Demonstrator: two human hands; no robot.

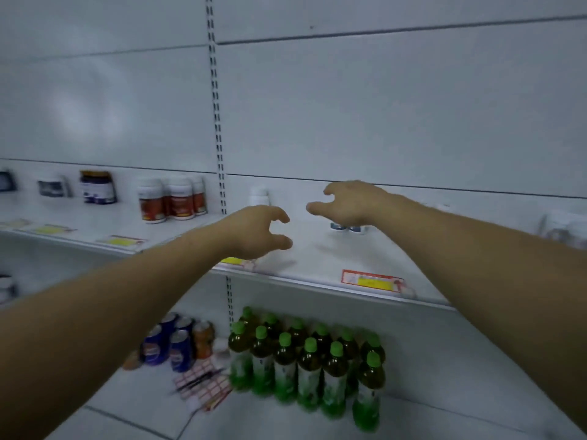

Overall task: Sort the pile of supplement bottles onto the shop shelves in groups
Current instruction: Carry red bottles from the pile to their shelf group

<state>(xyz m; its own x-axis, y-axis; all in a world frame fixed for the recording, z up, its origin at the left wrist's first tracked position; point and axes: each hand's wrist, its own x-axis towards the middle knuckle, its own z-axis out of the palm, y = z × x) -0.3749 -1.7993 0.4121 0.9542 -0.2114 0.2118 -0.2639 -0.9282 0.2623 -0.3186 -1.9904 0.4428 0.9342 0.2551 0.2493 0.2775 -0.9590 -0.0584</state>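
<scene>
Left hand (257, 231) and right hand (352, 203) hover empty, fingers loosely curled, in front of the white bottle (259, 195) on the shelf (317, 255), likely to group it apart from the red-labelled bottles (173, 198) to its left.

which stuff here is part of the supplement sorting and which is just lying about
Job: red-label bottles, dark jar, white bottle, blue-label bottles, upper shelf.
Lying about: green-capped drinks, cans, sticker sheets.
</scene>
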